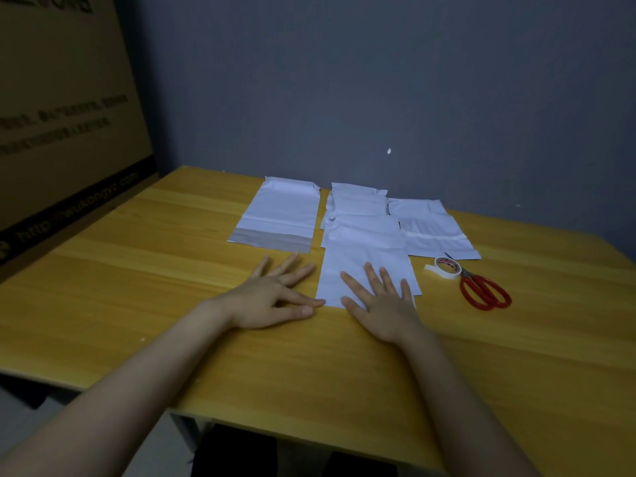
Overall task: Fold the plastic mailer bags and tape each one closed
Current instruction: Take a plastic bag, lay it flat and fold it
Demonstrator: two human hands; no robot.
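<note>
Several white plastic mailer bags lie on a yellow wooden table (137,304). The nearest bag (358,266) lies flat in front of me, and my right hand (382,301) presses on its near part with straight, spread fingers. My left hand (278,297) rests flat on the table just left of that bag, its thumb touching the bag's near left corner. A single bag (278,215) with a grey strip lies at the back left. A stack of bags (361,208) sits behind the nearest one, and another bag (433,228) lies to its right.
A roll of white tape (446,267) and red-handled scissors (481,289) lie to the right of the nearest bag. A large cardboard box (62,125) stands against the table's left side. A grey wall rises behind the table.
</note>
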